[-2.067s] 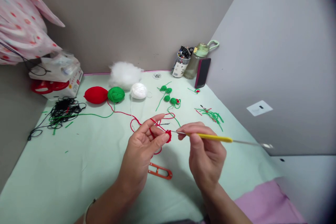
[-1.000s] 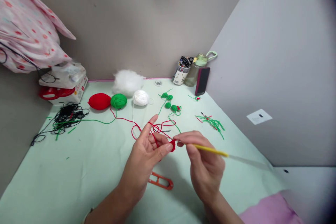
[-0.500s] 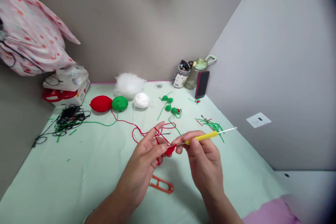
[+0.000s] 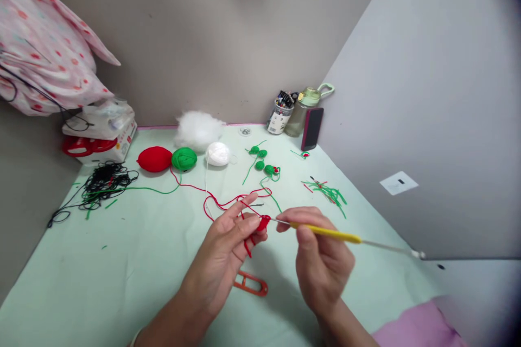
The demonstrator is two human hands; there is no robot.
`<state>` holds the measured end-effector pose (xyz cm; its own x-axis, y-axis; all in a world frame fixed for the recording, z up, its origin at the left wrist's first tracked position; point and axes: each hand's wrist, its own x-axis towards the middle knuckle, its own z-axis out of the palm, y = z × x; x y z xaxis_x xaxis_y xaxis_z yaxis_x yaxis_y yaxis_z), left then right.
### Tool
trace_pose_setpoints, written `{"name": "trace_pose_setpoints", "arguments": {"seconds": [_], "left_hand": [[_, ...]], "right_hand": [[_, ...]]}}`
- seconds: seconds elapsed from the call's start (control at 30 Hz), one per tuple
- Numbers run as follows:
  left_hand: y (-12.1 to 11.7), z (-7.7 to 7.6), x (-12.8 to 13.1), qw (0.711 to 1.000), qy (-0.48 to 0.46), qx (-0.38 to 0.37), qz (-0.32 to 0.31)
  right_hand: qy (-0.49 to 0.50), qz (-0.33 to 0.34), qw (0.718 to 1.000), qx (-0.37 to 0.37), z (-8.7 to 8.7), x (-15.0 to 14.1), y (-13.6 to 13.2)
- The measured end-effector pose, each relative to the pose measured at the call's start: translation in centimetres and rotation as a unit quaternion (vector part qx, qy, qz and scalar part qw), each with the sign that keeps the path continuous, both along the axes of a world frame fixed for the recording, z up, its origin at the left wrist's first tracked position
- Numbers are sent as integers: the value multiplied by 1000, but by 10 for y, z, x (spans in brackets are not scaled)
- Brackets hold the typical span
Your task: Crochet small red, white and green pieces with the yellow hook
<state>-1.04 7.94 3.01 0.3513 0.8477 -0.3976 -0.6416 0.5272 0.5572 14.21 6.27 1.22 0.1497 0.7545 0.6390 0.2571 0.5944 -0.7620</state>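
Observation:
Between its thumb and fingers, my left hand [image 4: 228,241] pinches a small red crochet piece [image 4: 264,222], with red yarn [image 4: 244,201] running over the fingers. My right hand [image 4: 323,255] grips a yellow-handled crochet hook [image 4: 325,231], whose thin metal tip reaches the edge of the red piece. The hook's far end slants down to the right and is blurred. Red yarn loops on the table lead back to the red yarn ball [image 4: 155,159]. Below the hands lies an orange tool with a slot [image 4: 253,284], partly hidden by my left hand.
A green yarn ball [image 4: 184,159], white ball [image 4: 217,154] and white stuffing [image 4: 198,131] sit at the back. Small green crocheted pieces [image 4: 260,165], green scraps [image 4: 329,192] and tangled black cord [image 4: 106,181] lie around. A phone [image 4: 312,129], bottle [image 4: 298,116] and pen cup [image 4: 280,118] stand back right.
My right hand has turned the hook, so its far end now points down to the right instead of slightly up. The red piece stays pinched in my left hand.

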Motion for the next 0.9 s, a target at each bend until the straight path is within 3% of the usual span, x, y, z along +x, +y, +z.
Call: {"name": "trace_pose_setpoints", "arguments": {"seconds": [0.1, 0.17, 0.3, 0.43, 0.53, 0.6, 0.73, 0.9], "left_hand": [[1, 3, -2, 999, 32, 25, -1], [-1, 2, -1, 997, 52, 48, -5], [-4, -5, 3, 994, 67, 89, -15], [-6, -8, 7, 994, 70, 79, -7], [-6, -7, 7, 996, 57, 63, -3], [-5, -6, 6, 998, 39, 42, -7], [-1, -4, 2, 1000, -10, 21, -6], [3, -5, -3, 1000, -23, 15, 2]], "right_hand": [[133, 65, 986, -74, 6, 2, 3], [151, 102, 978, -102, 8, 1, 5], [62, 77, 991, -85, 7, -5, 6], [-3, 37, 999, -33, 3, -7, 1], [-164, -9, 986, 34, -3, -6, -4], [-212, -32, 975, 58, -5, -5, -6], [-60, -6, 998, 5, -2, -3, -3], [103, 18, 992, -69, 7, 3, 3]]}}
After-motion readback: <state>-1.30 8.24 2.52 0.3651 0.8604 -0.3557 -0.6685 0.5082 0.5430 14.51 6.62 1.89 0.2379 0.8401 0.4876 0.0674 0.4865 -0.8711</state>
